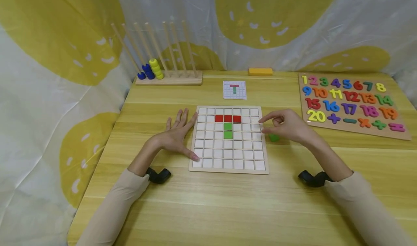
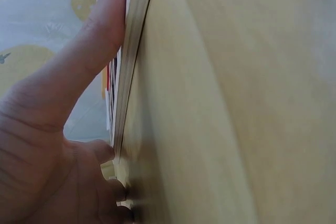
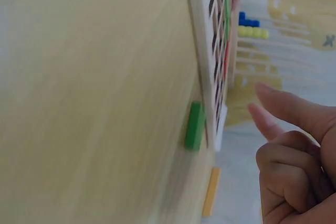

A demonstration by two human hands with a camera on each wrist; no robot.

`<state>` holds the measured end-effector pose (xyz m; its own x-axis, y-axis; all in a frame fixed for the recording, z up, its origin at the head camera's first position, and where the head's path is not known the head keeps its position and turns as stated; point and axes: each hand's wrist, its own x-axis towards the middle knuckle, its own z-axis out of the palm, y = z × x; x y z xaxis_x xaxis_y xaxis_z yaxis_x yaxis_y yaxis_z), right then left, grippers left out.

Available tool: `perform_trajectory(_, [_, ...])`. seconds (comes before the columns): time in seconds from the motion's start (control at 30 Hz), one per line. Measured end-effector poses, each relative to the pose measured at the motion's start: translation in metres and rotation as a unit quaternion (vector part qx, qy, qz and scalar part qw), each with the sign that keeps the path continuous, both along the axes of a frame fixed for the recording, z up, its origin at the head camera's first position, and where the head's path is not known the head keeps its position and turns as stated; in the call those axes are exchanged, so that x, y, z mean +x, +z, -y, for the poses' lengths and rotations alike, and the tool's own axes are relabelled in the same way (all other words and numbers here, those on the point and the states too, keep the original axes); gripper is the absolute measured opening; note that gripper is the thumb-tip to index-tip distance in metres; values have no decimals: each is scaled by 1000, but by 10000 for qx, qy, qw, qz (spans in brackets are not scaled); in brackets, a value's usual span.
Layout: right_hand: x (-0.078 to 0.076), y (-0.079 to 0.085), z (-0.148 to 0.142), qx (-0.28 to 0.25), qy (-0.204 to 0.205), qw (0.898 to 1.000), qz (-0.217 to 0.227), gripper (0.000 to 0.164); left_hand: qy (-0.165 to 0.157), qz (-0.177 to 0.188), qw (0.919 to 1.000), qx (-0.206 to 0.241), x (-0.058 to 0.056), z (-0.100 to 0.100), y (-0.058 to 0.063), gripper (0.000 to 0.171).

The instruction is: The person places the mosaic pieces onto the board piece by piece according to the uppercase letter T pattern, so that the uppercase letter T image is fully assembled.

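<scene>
A wooden grid board (image 1: pixel 228 167) with white squares lies on the table. Three red tiles (image 1: pixel 228 119) form a row in it, with two green tiles (image 1: pixel 228 130) below the middle one. My left hand (image 1: pixel 176 135) spreads along the board's left side, its thumb resting on the lower left corner and its index finger at the upper left edge. Over the right edge hovers my right hand (image 1: pixel 286 124), thumb and index finger apart with nothing between them, the other fingers curled in. A loose green tile (image 3: pixel 195 126) lies on the table close beside the board, partly hidden under that hand in the head view.
Behind the board lies a pattern card (image 1: pixel 234 90) showing a red and green T. A peg abacus (image 1: pixel 169 80) with blue and yellow beads stands back left. An orange block (image 1: pixel 260 72) sits by the curtain; a number puzzle board (image 1: pixel 355 129) occupies the right.
</scene>
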<state>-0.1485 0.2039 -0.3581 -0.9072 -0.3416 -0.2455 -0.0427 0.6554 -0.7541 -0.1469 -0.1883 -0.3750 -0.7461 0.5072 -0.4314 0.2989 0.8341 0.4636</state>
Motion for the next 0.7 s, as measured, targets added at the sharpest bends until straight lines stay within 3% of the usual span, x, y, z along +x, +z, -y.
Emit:
perform_trajectory(0.3, [8, -8, -36, 159, 119, 9990, 411, 41, 8, 22, 9999, 99, -1, 1, -1, 149])
perform_trajectory(0.7, [9, -15, -47, -180, 143, 9962, 843, 50, 13, 32, 9999, 124, -1, 2, -3, 149])
